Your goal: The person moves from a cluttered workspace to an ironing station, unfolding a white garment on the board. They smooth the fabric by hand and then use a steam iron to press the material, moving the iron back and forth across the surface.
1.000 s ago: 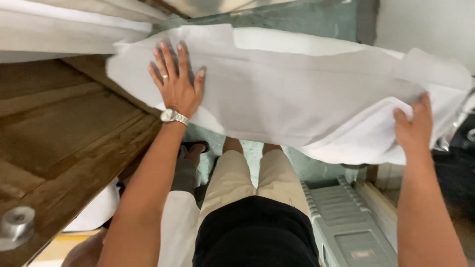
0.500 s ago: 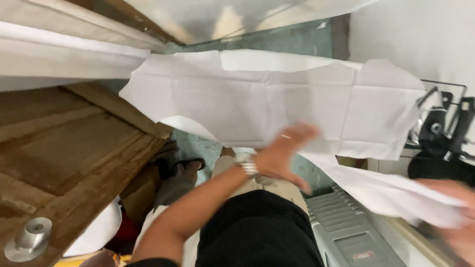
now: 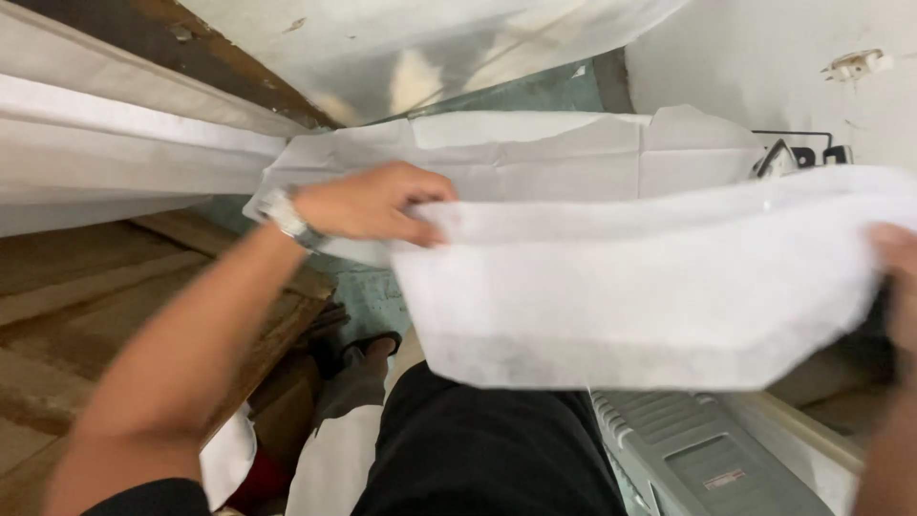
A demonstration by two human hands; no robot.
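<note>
Since half-second back, left hand (image 3: 368, 203) swung from mid-air to pinch left top edge of white fabric sheet (image 3: 630, 287); right hand (image 3: 898, 287) grips right end. Sheet hangs taut in air before creased paper (image 3: 535, 153). I'd keep tension even, corners level.

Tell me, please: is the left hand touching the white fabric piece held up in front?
Touching. The head view shows the left hand with its fingers pinched over the top left corner of the white fabric piece, with no gap between them.
</note>
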